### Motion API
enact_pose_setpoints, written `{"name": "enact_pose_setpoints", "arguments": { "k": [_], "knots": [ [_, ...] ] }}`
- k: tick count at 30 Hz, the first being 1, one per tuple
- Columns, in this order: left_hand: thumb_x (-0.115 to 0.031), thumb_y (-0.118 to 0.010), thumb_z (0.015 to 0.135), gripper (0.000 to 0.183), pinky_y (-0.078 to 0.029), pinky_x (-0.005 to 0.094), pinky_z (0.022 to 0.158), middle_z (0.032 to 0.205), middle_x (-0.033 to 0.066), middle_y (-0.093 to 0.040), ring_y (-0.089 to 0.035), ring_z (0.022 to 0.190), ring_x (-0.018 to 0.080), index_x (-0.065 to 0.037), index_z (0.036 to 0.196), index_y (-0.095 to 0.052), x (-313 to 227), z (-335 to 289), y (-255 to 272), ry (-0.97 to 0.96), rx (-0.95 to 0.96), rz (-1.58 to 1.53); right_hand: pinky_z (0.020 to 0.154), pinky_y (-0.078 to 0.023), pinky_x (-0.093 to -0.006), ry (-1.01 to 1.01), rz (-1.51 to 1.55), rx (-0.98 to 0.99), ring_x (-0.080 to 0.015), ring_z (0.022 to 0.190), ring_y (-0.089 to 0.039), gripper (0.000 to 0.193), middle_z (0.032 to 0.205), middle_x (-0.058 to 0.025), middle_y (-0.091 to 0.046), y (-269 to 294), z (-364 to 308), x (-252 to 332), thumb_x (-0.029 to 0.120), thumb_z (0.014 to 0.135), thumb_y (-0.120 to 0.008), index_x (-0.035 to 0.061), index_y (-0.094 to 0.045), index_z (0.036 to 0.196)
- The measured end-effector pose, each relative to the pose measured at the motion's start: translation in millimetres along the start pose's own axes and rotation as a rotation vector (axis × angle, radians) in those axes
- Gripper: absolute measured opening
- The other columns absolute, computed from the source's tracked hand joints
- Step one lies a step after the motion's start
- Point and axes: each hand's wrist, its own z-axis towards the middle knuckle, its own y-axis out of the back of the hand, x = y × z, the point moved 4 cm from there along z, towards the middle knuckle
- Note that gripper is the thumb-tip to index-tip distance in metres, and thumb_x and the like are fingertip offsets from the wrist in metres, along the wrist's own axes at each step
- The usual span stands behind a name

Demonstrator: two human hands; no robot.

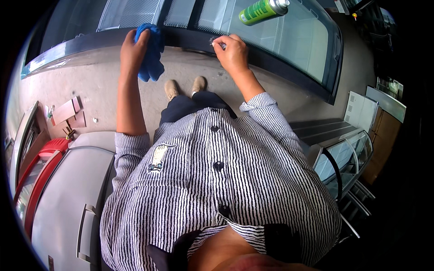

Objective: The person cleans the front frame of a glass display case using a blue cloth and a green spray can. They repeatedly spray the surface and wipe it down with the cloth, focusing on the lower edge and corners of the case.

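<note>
A blue cloth (153,56) hangs bunched from my left hand (131,53), whose fingers are closed round its upper part. It hangs beside the dark front rim (181,38) of a glass-topped case. To the right, my right hand (234,53) is closed in a pinch above the same rim. A small, clear, crumpled-looking bit (212,41) shows at its fingertips, too small to name. Beyond that hand, a green spray can (258,13) with a silver top lies tilted on its side over the glass (294,38).
Under the glass are pale mesh baskets (131,13). A grey metal appliance with a handle (72,180) stands at the lower left, next to a red-framed case (47,156). Cardboard pieces (68,112) lie on the concrete floor (104,108). At the right stands a curved glass display case (346,156).
</note>
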Motion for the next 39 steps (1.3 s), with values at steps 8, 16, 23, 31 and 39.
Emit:
{"name": "enact_pose_setpoints", "arguments": {
  "k": [8,16,23,31,39],
  "knots": [
    [-0.043,-0.068,0.082,0.039,-0.050,0.0461,0.080,0.105,0.0086,-0.068,-0.059,0.095,0.0375,-0.014,0.108,-0.073,-35,-38,-53,-0.554,-0.365,0.546,0.068,-0.051,-0.0372,-0.215,0.052,-0.134,-0.0272,0.073,-0.064,0.008,0.079,-0.0097,-0.066,63,-32,-45,0.015,0.077,-0.077,0.0092,-0.074,0.082],
    [-0.035,-0.074,0.077,0.038,-0.054,0.0429,0.073,0.106,0.0039,-0.064,-0.059,0.096,0.0307,-0.014,0.109,-0.072,-76,-108,-156,-0.662,0.061,0.549,0.075,-0.051,-0.0304,-0.406,0.147,-0.284,-0.0173,0.079,-0.065,0.012,0.085,-0.0067,-0.069,94,-71,-57,0.014,0.081,-0.077,0.0058,-0.076,0.089],
    [-0.036,-0.065,0.088,0.036,-0.050,0.0465,0.087,0.101,0.0213,-0.063,-0.062,0.099,0.0412,-0.003,0.103,-0.068,-56,-156,-229,-0.666,0.821,0.100,0.071,-0.050,-0.0228,-0.525,0.499,-0.386,-0.0067,0.079,-0.062,0.011,0.090,-0.0014,-0.070,96,-85,-77,0.009,0.090,-0.071,-0.0007,-0.071,0.096],
    [-0.033,-0.061,0.098,0.040,-0.050,0.0275,0.088,0.105,0.0048,-0.068,-0.062,0.096,0.0113,0.000,0.121,-0.064,-51,-115,-125,-0.037,1.100,-0.438,0.081,-0.051,-0.0346,-0.089,0.238,-0.114,-0.0248,0.090,-0.066,0.008,0.092,-0.0093,-0.068,65,-21,-16,0.007,0.086,-0.069,0.0069,-0.072,0.094],
    [-0.031,-0.059,0.100,0.041,-0.051,0.0240,0.084,0.104,0.0030,-0.068,-0.063,0.092,0.0090,0.001,0.125,-0.062,29,-94,-23,0.210,0.613,-0.527,0.078,-0.053,-0.0386,0.273,0.126,-0.016,-0.0278,0.085,-0.066,0.006,0.086,-0.0057,-0.069,-11,10,19,0.007,0.076,-0.074,0.0087,-0.073,0.082]
  ]
}}
